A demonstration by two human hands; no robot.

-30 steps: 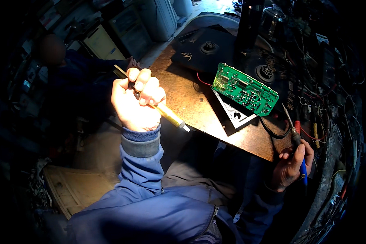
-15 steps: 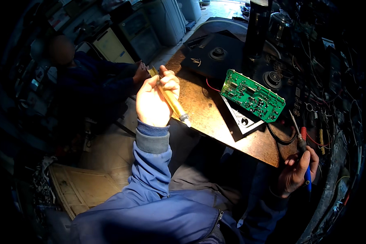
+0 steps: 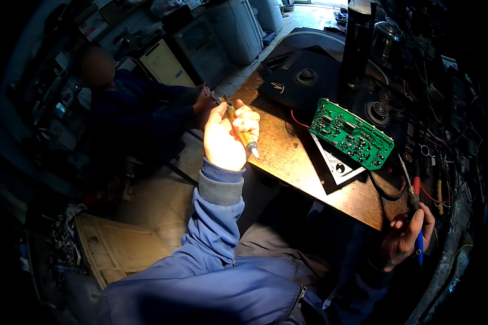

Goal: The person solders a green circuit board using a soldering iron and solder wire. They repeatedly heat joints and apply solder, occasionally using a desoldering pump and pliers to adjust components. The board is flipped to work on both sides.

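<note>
My left hand [image 3: 228,138] is closed around a yellow solder sucker [image 3: 245,133] with a dark collar and white nozzle. It is held above the table's left edge, nozzle pointing down toward me. In my right hand [image 3: 404,241], at the table's near right corner, is a soldering iron [image 3: 409,184] with a blue grip, its metal tip pointing up and away. A green circuit board [image 3: 352,134] with many small solder points lies tilted between the hands, propped on a white-and-black panel [image 3: 333,165]. Neither tool touches it.
Black hob panels with round burners [image 3: 307,76] cover the far part of the wooden table [image 3: 279,154]. A tall dark cylinder [image 3: 358,43] stands behind the board. Cables and wires crowd the right side. Another person [image 3: 141,103] sits across at left, hands together. A wooden panel [image 3: 119,246] is at lower left.
The whole view has shifted, so the scene sits farther right. The solder sucker now shows less length beyond my left fingers. My right hand still holds the soldering iron, and the board stays put.
</note>
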